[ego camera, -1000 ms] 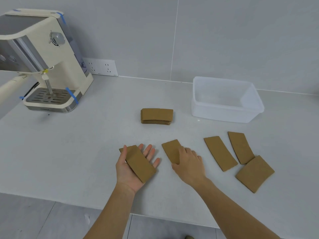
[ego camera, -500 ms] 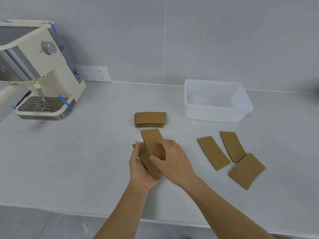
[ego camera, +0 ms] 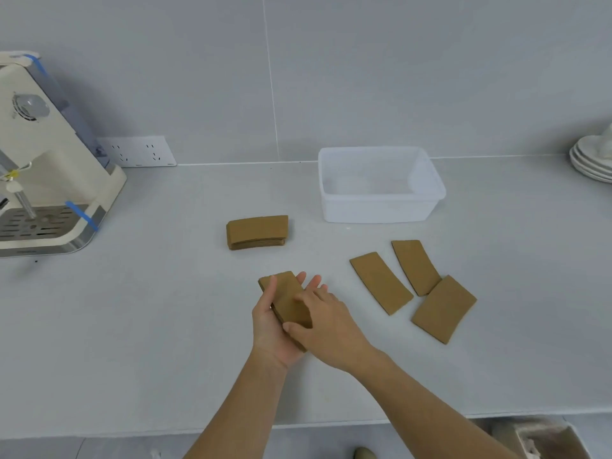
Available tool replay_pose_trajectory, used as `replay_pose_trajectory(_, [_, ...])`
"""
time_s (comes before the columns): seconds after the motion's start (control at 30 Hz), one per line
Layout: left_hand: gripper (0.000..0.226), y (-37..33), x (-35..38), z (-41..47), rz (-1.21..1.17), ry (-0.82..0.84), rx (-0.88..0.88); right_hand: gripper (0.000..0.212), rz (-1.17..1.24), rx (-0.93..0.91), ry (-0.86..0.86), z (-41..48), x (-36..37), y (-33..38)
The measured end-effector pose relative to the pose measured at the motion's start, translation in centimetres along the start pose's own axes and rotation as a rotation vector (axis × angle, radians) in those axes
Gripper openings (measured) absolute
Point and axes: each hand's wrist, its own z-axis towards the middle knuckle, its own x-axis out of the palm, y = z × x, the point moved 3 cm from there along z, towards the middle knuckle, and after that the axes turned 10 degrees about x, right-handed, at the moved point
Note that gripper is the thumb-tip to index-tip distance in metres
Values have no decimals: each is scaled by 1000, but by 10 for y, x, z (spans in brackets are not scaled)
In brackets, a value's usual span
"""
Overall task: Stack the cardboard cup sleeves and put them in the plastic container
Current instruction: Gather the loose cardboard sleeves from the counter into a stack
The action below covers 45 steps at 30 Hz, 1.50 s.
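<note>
Cupping two sleeves [ego camera: 288, 298] in my left hand [ego camera: 270, 329], right hand [ego camera: 326, 329] pressing them flat; three lie loose [ego camera: 381, 282] by the empty container [ego camera: 379, 213]; a slack grip could fan them apart.

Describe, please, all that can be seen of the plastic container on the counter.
The plastic container is a rectangular tub of clear, slightly milky plastic with rounded corners and a thin rim that juts outward. It has no lid on and looks empty: no cardboard sleeve lies inside. It stands upright on the pale grey counter, towards the back near the wall, to the right of the stacked sleeves and behind the three loose sleeves. Nothing touches it except the counter; neither hand is near it.
</note>
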Motion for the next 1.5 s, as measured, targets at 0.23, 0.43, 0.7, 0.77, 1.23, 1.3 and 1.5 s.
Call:
replay_pose_trajectory(0.23, [51, 18, 20, 9, 85, -10, -113, 45, 110, 77, 162, 4, -37, -31])
replay_pose_trajectory(0.43, [48, 36, 37, 18, 58, 24, -154, 53, 234, 231, 45, 0, -90, -73])
replay_pose_trajectory(0.7, [49, 56, 48, 25, 88, 45, -197, 63, 64, 683, -392, -5, -101, -146])
replay_pose_trajectory(0.77, [50, 59, 50, 25, 102, 48, -197, 72, 18, 759, -412, -7, -90, -159])
replay_pose_trajectory(1.23, [53, 59, 39, 18, 88, 16, -207, 43, -6, 742, -485, -6, -60, -163])
replay_pose_trajectory(1.3, [50, 58, 39, 17, 78, 4, -201, 46, 78, 746, -471, -6, -64, -164])
replay_pose_trajectory(1.5, [57, 56, 47, 16, 63, 17, -171, 67, 412, 757, -491, -7, -88, -162])
